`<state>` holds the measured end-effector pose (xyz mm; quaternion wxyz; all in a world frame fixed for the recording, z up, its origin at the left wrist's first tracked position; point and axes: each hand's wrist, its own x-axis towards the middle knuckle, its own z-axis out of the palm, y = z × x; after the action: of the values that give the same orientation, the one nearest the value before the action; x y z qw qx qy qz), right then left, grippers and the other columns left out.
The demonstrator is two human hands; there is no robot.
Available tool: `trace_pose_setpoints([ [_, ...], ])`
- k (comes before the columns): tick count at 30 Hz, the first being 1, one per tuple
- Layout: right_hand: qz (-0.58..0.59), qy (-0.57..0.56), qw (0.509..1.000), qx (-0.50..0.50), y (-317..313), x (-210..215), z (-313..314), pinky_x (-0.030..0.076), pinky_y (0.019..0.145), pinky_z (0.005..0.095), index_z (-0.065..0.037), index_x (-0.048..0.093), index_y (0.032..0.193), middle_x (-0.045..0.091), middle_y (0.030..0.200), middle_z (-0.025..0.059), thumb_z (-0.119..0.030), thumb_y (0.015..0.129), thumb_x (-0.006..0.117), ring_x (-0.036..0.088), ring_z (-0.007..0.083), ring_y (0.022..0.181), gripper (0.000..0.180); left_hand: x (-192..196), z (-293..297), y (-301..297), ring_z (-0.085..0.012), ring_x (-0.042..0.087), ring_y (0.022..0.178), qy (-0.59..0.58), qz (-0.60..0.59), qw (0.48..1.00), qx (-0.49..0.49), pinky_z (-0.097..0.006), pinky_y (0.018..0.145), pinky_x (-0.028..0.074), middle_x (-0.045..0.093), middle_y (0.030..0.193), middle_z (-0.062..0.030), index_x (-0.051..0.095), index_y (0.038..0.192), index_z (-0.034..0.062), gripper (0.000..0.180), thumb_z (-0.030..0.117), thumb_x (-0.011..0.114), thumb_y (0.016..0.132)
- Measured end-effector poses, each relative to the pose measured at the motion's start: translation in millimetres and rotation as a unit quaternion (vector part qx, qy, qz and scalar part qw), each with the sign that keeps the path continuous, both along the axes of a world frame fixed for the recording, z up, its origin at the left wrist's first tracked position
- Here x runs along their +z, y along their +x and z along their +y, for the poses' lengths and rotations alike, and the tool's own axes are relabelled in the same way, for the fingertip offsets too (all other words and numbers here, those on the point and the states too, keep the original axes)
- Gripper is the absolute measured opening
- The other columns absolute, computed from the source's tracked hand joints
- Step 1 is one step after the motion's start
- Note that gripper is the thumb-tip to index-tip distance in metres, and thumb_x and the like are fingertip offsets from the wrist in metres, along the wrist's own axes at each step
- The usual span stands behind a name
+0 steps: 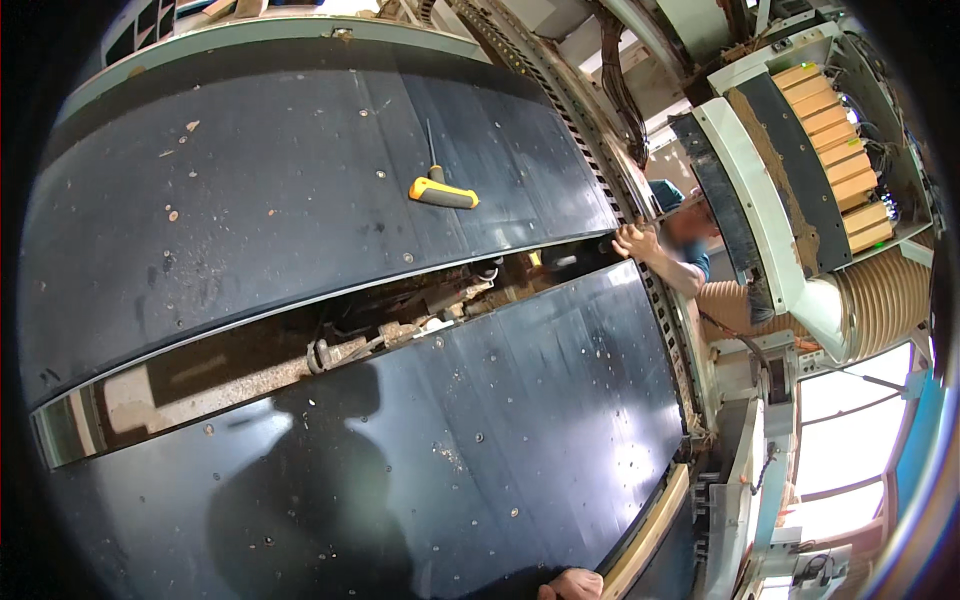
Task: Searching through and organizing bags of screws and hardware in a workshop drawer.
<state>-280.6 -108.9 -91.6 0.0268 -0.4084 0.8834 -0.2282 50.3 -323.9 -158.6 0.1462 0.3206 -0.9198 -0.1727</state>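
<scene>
The lower black panel (560, 400) spans the bottom centre of the frame. At its edge, bottom right, the person's hand, apparently the right hand (572, 584), is partly cut off; whether it grips anything I cannot tell, and the left hand is out of view. Above the panel, the long slot (210, 380) stands open, metal parts exposed, so the work looks unfinished; how much is left is unclear. A co-worker's hand (636, 241) rests by its right end. A yellow-handled tool (443, 193) lies unheld on the upper panel (280, 150), upper centre.
</scene>
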Motion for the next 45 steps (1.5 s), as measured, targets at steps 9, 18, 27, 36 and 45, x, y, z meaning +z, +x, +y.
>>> trace_pose_setpoints([
  [9, 0.01, -0.02, 1.0, -0.013, 5, -5, 9, 0.041, 0.051, 0.0455, -0.008, 0.056, 0.066, 0.051, 0.061, 0.0121, -0.005, 0.084, 0.071, 0.052, 0.0342, 0.053, 0.024, -2, -15, 7, -0.0292, 0.045, 0.05, -0.039, 0.021, 0.999, -0.019, -0.043, 0.049, 0.037, 0.041, 0.058, -0.0097, 0.044, 0.058, 0.0099, 0.041, 0.016, 0.065, 0.094],
  [18, 0.013, -0.014, 1.0, 0.006, 6, -3, 9, 0.043, 0.051, 0.0445, -0.008, 0.055, 0.064, 0.054, 0.062, 0.0119, -0.006, 0.086, 0.072, 0.054, 0.0341, 0.054, 0.028, -18, -13, -4, -0.0289, 0.046, 0.05, -0.03, 0.066, 0.997, -0.035, -0.042, 0.049, 0.037, 0.042, 0.058, -0.0095, 0.044, 0.059, 0.01, 0.041, 0.017, 0.065, 0.093],
  [27, 0.007, 0.013, 1.0, 0.002, 5, -8, 11, 0.043, 0.05, 0.0437, -0.008, 0.053, 0.065, 0.053, 0.062, 0.0118, -0.006, 0.087, 0.071, 0.054, 0.0337, 0.053, 0.029, -49, -10, -21, -0.0286, 0.046, 0.05, 0.017, 0.101, 0.991, -0.082, -0.042, 0.049, 0.037, 0.042, 0.058, -0.0092, 0.044, 0.059, 0.0101, 0.041, 0.017, 0.066, 0.093],
  [36, -0.005, -0.038, 0.998, -0.047, 5, -18, 22, 0.043, 0.049, 0.0356, -0.005, 0.061, 0.102, 0.053, 0.064, 0.0046, -0.01, 0.081, 0.083, 0.053, 0.0229, 0.051, 0.031, -73, 7, -21, -0.0282, 0.046, 0.051, 0.064, 0.102, 0.984, -0.129, -0.042, 0.049, 0.037, 0.042, 0.058, -0.009, 0.044, 0.059, 0.0102, 0.041, 0.017, 0.066, 0.092],
  [45, 0.028, -0.022, 0.998, -0.056, 11, -18, 22, 0.042, 0.049, 0.0343, -0.006, 0.06, 0.105, 0.051, 0.062, 0.0029, -0.007, 0.08, 0.082, 0.052, 0.0211, 0.05, 0.033, -97, 12, -35, -0.0279, 0.047, 0.051, 0.06, 0.133, 0.981, -0.126, -0.041, 0.049, 0.037, 0.043, 0.058, -0.0087, 0.044, 0.059, 0.0103, 0.041, 0.018, 0.066, 0.092],
])
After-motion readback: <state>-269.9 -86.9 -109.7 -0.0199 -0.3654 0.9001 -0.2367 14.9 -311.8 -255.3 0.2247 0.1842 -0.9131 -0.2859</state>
